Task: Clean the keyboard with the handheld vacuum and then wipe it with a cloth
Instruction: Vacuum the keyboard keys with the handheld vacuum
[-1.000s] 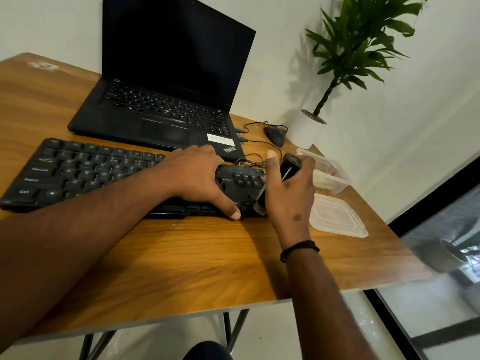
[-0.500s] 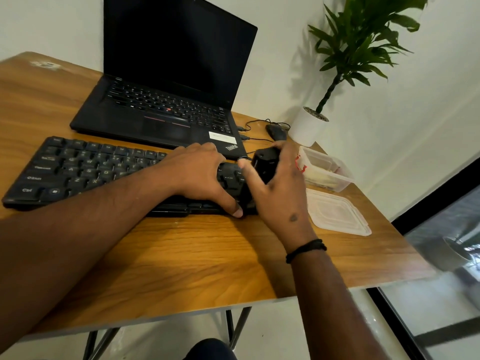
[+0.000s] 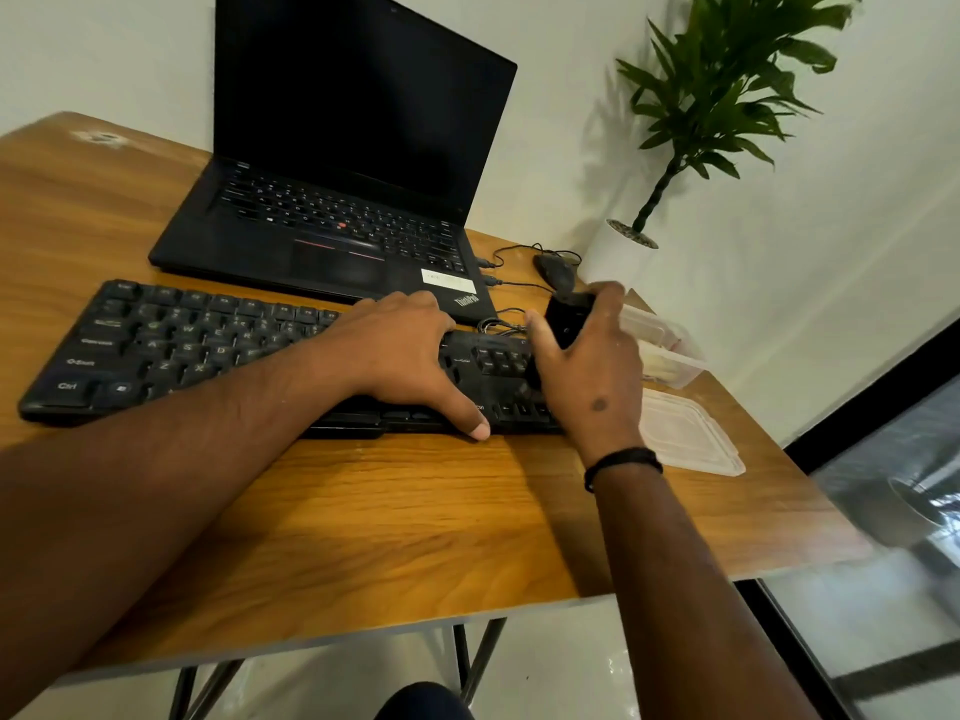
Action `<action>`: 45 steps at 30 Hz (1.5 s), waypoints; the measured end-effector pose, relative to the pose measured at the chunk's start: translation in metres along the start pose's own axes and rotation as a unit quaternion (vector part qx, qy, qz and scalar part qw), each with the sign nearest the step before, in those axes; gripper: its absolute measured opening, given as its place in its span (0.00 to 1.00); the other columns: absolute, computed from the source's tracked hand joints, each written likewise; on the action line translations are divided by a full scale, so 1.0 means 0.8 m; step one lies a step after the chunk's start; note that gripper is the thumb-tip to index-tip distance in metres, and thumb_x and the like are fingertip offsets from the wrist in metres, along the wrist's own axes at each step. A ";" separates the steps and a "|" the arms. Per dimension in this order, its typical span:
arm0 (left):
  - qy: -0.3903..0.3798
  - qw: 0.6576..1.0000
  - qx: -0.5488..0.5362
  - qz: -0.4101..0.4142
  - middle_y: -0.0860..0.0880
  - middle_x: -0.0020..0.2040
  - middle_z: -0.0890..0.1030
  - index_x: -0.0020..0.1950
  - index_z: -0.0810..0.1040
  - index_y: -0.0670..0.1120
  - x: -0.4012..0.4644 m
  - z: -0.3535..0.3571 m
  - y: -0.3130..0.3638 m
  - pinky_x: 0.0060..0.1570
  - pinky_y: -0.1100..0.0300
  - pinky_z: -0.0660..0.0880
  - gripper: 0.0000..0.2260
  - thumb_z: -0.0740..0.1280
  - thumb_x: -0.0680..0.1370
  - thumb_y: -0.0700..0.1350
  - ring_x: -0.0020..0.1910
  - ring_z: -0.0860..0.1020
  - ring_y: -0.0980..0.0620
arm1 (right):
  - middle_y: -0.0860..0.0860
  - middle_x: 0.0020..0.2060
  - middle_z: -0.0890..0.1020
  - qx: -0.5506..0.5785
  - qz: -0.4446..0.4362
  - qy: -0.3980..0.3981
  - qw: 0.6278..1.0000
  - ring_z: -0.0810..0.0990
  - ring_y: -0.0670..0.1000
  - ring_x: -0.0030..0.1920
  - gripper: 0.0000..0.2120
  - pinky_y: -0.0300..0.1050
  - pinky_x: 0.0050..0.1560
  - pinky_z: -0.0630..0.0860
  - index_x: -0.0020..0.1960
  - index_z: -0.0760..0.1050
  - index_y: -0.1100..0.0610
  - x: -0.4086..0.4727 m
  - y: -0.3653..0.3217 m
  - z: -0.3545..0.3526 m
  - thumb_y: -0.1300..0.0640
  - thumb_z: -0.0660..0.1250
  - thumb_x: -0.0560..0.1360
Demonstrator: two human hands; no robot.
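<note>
A black keyboard [image 3: 171, 345] lies across the wooden table [image 3: 363, 522] in front of a laptop. My left hand [image 3: 400, 350] rests flat on the keyboard's middle-right part, fingers spread, thumb at its front edge. My right hand [image 3: 587, 366] grips a small black handheld vacuum [image 3: 563, 319] over the keyboard's right end. The vacuum's lower end is hidden behind my palm, so I cannot tell whether it touches the keys. No cloth is visible.
An open black laptop [image 3: 332, 236] stands behind the keyboard. A black mouse [image 3: 556, 270] with cables lies by a white potted plant [image 3: 623, 252]. A clear plastic container [image 3: 670, 350] and its lid [image 3: 685, 433] sit at the table's right edge.
My right hand has turned the vacuum and carried it farther back over the keyboard's right end. The left hand has stayed pressed on the keyboard.
</note>
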State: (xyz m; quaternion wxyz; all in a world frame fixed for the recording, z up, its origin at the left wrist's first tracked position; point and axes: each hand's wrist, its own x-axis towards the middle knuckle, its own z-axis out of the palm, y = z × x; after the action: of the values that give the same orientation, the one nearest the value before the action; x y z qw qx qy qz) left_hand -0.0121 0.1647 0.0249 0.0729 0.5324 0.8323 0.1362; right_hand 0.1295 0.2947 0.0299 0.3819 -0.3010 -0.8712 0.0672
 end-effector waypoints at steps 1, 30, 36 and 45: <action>-0.001 1.000 -0.002 0.000 0.55 0.56 0.72 0.66 0.75 0.54 -0.001 0.000 0.000 0.56 0.49 0.74 0.56 0.61 0.46 0.85 0.57 0.72 0.52 | 0.48 0.47 0.78 0.035 0.013 0.012 0.999 0.79 0.47 0.44 0.23 0.36 0.39 0.73 0.65 0.63 0.55 0.008 0.003 -0.003 0.45 0.68 0.78; 0.060 0.997 0.026 -0.030 0.51 0.71 0.72 0.76 0.69 0.51 0.043 0.028 0.062 0.65 0.48 0.70 0.59 0.59 0.54 0.86 0.68 0.72 0.49 | 0.44 0.39 0.81 0.207 0.063 0.026 0.976 0.80 0.43 0.41 0.18 0.26 0.36 0.68 0.46 0.77 0.51 0.073 0.083 0.028 0.42 0.78 0.66; 0.045 0.997 0.054 -0.006 0.52 0.65 0.75 0.72 0.72 0.52 0.041 0.029 0.049 0.60 0.50 0.73 0.58 0.58 0.52 0.87 0.63 0.73 0.50 | 0.46 0.42 0.84 0.211 -0.005 -0.043 0.976 0.82 0.45 0.44 0.13 0.37 0.43 0.78 0.49 0.80 0.53 0.071 0.070 0.036 0.46 0.76 0.71; 0.047 0.997 0.057 -0.004 0.53 0.60 0.74 0.66 0.76 0.53 0.043 0.032 0.047 0.57 0.49 0.73 0.55 0.58 0.51 0.87 0.59 0.73 0.51 | 0.48 0.40 0.83 0.207 0.005 -0.050 0.977 0.81 0.47 0.41 0.13 0.36 0.39 0.76 0.47 0.80 0.55 0.075 0.080 0.039 0.46 0.75 0.70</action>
State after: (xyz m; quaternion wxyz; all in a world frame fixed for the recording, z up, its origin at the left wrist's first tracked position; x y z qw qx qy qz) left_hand 0.0131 0.2145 0.0126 0.0041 0.5252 0.8434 0.1130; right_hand 0.1062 0.3846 0.0235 0.3914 -0.2160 -0.8548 0.2636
